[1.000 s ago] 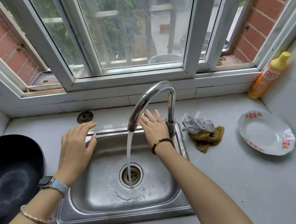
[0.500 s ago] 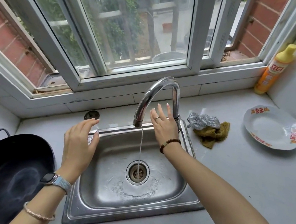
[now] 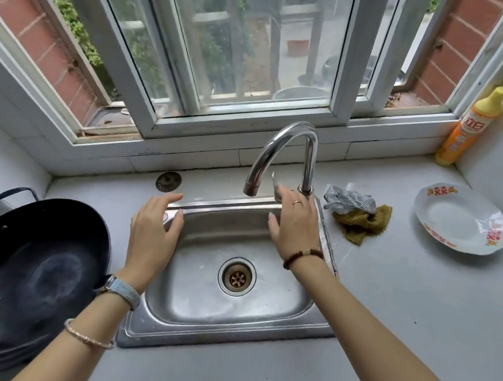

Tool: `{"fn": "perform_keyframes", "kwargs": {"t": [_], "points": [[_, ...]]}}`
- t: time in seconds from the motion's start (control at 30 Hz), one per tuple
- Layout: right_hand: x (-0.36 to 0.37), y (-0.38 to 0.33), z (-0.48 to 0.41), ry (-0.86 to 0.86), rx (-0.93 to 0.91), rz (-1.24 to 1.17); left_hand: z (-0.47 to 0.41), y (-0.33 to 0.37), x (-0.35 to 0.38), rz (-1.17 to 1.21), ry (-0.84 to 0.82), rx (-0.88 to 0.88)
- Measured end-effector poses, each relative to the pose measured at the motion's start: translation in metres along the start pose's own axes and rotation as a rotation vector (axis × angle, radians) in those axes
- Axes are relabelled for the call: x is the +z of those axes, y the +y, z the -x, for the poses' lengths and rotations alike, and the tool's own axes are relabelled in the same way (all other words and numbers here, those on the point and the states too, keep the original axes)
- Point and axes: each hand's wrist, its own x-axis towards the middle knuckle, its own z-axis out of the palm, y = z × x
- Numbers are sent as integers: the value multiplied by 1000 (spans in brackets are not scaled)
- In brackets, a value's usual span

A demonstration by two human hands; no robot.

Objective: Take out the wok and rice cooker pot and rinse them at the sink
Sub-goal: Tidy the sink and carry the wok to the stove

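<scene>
Wok lies on the desk just left of the sink, dark and empty, with its loop handle at the far side. The rice cooker pot is nowhere in view. The left hand hovers open over the sink's left rim, fingers loosely spread, holding nothing. The right hand reaches to the foot of the tap, fingers straight and gripping nothing; whether they touch the lever is too blurred to tell. No water runs.

The main risk, I judge, is size. The wok looks wider than the basin, so it may sit tilted on the rim, strike the low spout on the way in, or throw water over the desk once the tap is opened. A one-handed lift by a wet rim could also slip.

A drain stopper lies on the desk behind the sink. Cloths sit just right of the tap, a plate further right, and a soap bottle in the corner. Only the spout stands in the way.
</scene>
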Motion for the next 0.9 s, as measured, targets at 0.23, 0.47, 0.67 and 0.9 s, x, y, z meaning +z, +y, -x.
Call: {"fn": "perform_keyframes", "kwargs": {"t": [0.23,0.47,0.67,0.9], "points": [[-50,-55,54,-153,324,-688,41,4,-27,519,-16,-399],[-61,-114,91,-383,408,-941,97,-6,-67,707,131,-574],[-35,-172,115,-639,395,-954,149,-34,-100,745,255,-697],[1,-246,155,-906,412,-951,198,-84,-128,714,422,-877]]}}
